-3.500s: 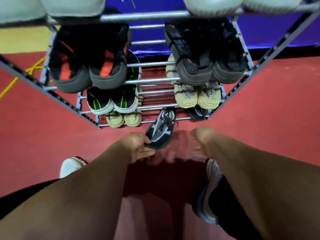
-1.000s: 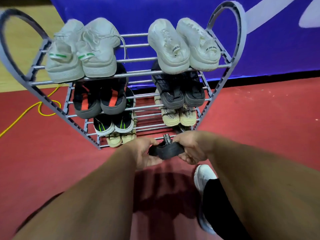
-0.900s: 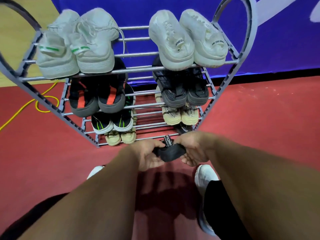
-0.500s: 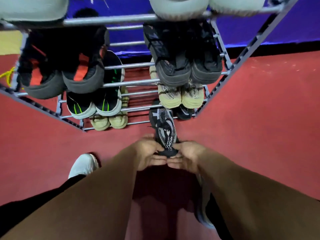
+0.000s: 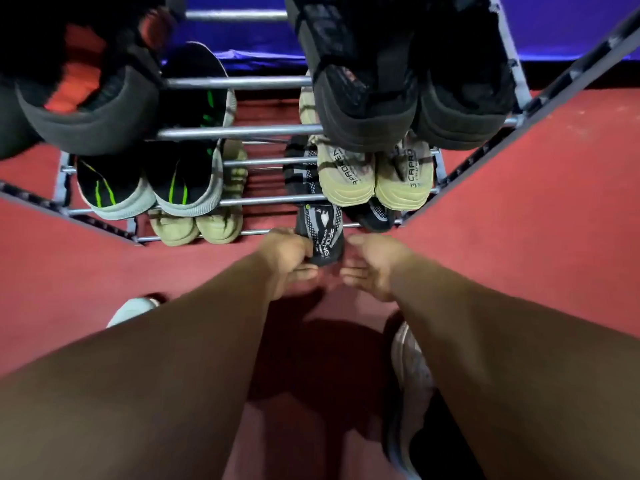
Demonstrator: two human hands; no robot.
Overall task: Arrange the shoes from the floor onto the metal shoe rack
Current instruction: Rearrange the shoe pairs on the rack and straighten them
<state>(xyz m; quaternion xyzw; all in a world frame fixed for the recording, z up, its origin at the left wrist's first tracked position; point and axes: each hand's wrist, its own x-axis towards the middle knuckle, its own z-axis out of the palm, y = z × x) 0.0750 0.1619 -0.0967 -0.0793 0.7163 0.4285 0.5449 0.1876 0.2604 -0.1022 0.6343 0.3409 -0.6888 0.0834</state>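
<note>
Black sneaker (image 5: 322, 233) has slid deeper onto the shoe rack (image 5: 242, 132); my right hand (image 5: 372, 265) hangs slack, left hand's (image 5: 287, 258) grip on heel unclear.

Rack (image 5: 242, 132): one. Shoes at it were twelve:
- two grey-and-orange shoes (image 5: 86, 109)
- two black shoes (image 5: 367, 109)
- two black-and-green shoes (image 5: 114, 192)
- two lettered tan shoes (image 5: 346, 181)
- two plain tan shoes (image 5: 173, 232)
- two patterned black-and-white shoes (image 5: 322, 233)

Hands: two, left hand (image 5: 287, 261) and right hand (image 5: 374, 265). Pale worn shoes (image 5: 410, 372): two.
</note>
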